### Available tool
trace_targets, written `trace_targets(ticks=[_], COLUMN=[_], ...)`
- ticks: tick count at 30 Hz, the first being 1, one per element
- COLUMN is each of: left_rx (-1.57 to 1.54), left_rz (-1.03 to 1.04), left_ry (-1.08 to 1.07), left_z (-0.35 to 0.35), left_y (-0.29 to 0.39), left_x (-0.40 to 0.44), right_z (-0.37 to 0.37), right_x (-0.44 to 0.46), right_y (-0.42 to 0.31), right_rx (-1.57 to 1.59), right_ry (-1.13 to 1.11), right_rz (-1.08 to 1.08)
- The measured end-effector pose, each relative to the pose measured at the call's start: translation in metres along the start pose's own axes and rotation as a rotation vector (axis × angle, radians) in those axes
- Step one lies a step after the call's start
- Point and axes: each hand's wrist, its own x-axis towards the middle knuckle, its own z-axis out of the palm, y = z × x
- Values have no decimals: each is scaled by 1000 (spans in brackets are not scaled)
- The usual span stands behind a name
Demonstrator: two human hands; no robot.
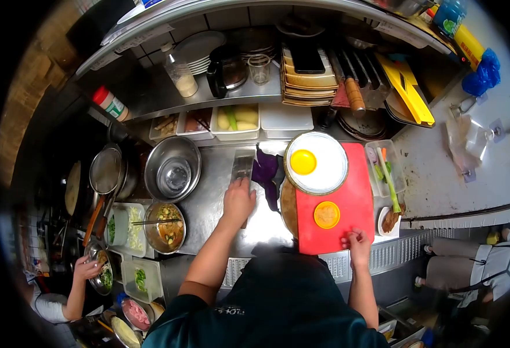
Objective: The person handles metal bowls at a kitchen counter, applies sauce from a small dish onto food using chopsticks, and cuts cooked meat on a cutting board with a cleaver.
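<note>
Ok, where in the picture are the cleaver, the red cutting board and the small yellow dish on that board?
Cleaver [243,162]: head view, on its broad blade.
Red cutting board [356,182]: head view, on its bare surface.
Small yellow dish [327,215]: head view, on its round middle.

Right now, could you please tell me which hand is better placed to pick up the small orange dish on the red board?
Probably the right hand: it looks empty and is nearer the small orange dish, while the left hand is on the metal blade.

Red board [361,200] under yellow-rimmed dish [327,215], purple cloth [265,169], dark green shirt [255,304], white-and-green stalk [392,188].
</note>
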Motion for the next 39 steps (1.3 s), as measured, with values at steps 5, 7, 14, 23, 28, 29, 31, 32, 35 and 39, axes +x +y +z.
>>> trace_targets(ticks=[5, 7, 14, 23, 28, 29, 31, 32, 35, 39], left_rx=[-3, 12, 24, 10, 10, 5, -4, -2, 9, 62], left_rz=[-15, -48, -4, 47, 61, 57, 49, 37, -3, -73], left_ry=[-8, -33, 2, -12, -36, -34, -31, -35, -25, 89], left_z=[1, 0, 6, 11, 14, 14, 16, 13, 7, 13], left_y=[-2, -3, -7, 0, 1, -1, -5, -6, -13, -57], left_x=[-2, -1, 2, 10, 11, 11, 9, 10, 16, 50], right_z=[3, 2, -6, -7, -4, -1, 3, 2, -3, -17], right_x=[-1, -2, -10, -19, -15, -15, -17, -18, -20, -23], right_y=[-3, -2, 4, 6, 12, 9, 5, 4, 7, 9], right_rx=[-15, -12, -10, -11, 46, 41, 30, 22, -8, -12], right_ry=[1, 6, 56, 102, 75, 67, 55, 53, 61, 87], right_rz=[-27, -33, -10, 5, 0, -3, -4, -3, 2, 2])
